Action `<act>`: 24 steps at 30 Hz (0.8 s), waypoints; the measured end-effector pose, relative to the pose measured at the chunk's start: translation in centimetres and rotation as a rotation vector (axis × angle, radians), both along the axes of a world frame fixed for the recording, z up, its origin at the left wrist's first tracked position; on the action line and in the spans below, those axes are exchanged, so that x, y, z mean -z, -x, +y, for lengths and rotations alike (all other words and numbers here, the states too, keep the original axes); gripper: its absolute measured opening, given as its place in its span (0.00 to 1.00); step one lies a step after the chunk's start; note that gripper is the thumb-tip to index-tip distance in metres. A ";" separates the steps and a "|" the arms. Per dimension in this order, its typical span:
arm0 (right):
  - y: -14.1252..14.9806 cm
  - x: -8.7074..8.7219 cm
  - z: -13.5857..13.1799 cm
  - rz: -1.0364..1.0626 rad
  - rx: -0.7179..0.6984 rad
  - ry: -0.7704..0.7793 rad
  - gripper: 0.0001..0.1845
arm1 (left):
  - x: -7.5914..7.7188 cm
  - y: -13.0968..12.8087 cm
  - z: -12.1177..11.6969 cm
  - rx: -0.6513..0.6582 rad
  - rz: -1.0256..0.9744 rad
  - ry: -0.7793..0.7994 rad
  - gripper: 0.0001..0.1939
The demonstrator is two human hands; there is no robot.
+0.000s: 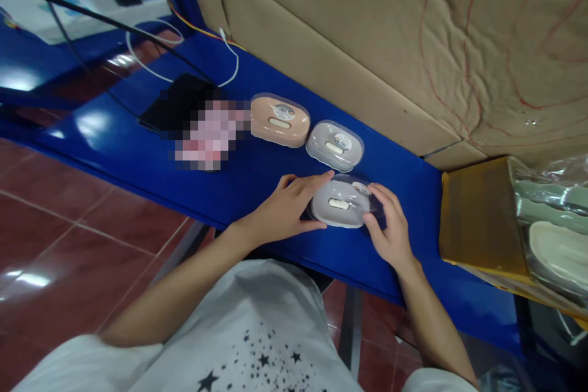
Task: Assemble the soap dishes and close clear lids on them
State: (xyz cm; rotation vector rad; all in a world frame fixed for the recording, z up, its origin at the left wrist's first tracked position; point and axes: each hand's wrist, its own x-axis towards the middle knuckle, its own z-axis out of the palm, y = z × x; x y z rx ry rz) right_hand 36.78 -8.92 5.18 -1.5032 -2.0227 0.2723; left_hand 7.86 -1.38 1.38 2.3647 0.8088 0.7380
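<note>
A grey soap box (pixel 353 207) with a clear lid and a white oblong piece in its middle is between my two hands, low over the blue table. My left hand (pixel 287 205) grips its left end, fingers along the far edge and thumb at the near edge. At the right end, my right hand (pixel 390 220) holds it with fingers and thumb on the lid's side. Just beyond stands a second soap box (pixel 321 146), pale grey, with a round label. Beside that one, further left, sits a peach soap box (pixel 261 124) of the same shape.
A cardboard box (pixel 482 220) at the right holds green and cream dishes in clear plastic. Cardboard sheeting (pixel 331 30) lines the back of the blue table (pixel 257 177). At the left lie a black object (pixel 184 98), a blurred-out pink patch and a white cable (pixel 237 64).
</note>
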 end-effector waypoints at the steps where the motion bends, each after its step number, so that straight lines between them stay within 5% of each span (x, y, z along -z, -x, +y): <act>1: 0.4 -0.2 0.0 -0.023 -0.019 -0.024 0.30 | 0.1 0.0 0.0 0.000 -0.005 0.000 0.56; 17: 1.8 0.2 -0.6 -0.191 -0.123 -0.105 0.38 | -0.8 0.0 0.2 0.034 0.018 0.017 0.44; 24: 0.6 -0.9 -0.6 -0.259 -0.227 -0.016 0.41 | -0.7 0.1 0.2 0.036 0.035 -0.015 0.41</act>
